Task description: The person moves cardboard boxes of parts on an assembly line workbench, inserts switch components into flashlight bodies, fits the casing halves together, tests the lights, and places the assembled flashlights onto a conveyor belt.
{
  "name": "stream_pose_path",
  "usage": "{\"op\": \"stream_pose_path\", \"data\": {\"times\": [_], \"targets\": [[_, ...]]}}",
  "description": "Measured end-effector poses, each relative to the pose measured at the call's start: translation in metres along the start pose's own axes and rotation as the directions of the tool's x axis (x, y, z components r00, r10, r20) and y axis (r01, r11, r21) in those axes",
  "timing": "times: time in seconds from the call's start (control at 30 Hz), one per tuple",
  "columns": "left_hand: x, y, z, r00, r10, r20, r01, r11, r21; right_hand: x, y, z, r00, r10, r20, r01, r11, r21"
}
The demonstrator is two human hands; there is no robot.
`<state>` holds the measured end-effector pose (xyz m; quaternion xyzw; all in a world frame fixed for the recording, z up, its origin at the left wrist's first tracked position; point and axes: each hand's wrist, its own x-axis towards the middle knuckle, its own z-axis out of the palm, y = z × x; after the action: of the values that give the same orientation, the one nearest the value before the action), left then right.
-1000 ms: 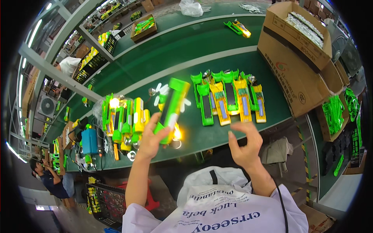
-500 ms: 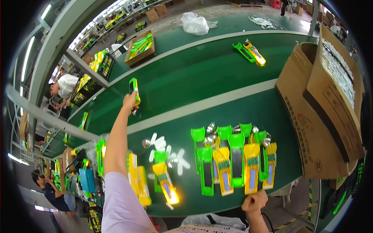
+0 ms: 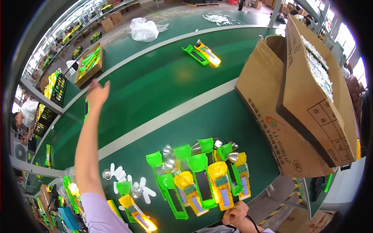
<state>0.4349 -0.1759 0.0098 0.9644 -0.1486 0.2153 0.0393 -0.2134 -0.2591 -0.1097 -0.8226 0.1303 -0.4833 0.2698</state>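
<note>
Meanwhile left hand reaches open-palmed over green belt

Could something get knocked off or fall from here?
Maybe. The left hand is stretched far out over the green belt, open, with a green piece lying just beside it, so the arm might brush the small white parts beneath it. The yellow and green torches sit crowded near the table's front edge, close to the right hand, so a bump could push one off. The tilted cardboard box could spill its contents.
</note>
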Motion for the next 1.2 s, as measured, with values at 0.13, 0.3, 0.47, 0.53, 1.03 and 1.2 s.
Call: {"op": "stream_pose_path", "data": {"times": [0.13, 0.3, 0.47, 0.53, 1.03, 1.2], "targets": [[-0.002, 0.183, 0.019, 0.951, -0.058, 0.304, 0.181, 0.901, -0.395, 0.003, -0.012, -0.023, 0.934, 0.19, 0.302, -0.161, 0.98, -0.118], [-0.021, 0.358, 0.023, 0.859, -0.117, 0.499, 0.41, 0.741, -0.531, 0.046, -0.005, -0.028, 0.958, 0.107, 0.266, -0.079, 0.99, -0.113], [-0.024, 0.455, 0.014, 0.801, -0.132, 0.584, 0.452, 0.773, -0.445, 0.13, 0.026, -0.051, 0.979, 0.004, 0.205, 0.025, 0.99, -0.137], [-0.021, 0.466, 0.018, 0.811, -0.143, 0.568, 0.447, 0.778, -0.441, 0.149, 0.031, -0.055, 0.978, -0.017, 0.206, 0.042, 0.992, -0.115], [-0.008, 0.438, 0.024, 0.78, 0.011, 0.626, 0.281, 0.887, -0.367, 0.094, 0.012, -0.011, 0.989, -0.008, 0.144, 0.007, 1.0, 0.004], [-0.033, 0.37, 0.0, 0.748, 0.02, 0.664, 0.408, 0.775, -0.483, 0.014, 0.001, -0.026, 0.983, -0.003, 0.183, -0.006, 0.999, 0.051]]}}
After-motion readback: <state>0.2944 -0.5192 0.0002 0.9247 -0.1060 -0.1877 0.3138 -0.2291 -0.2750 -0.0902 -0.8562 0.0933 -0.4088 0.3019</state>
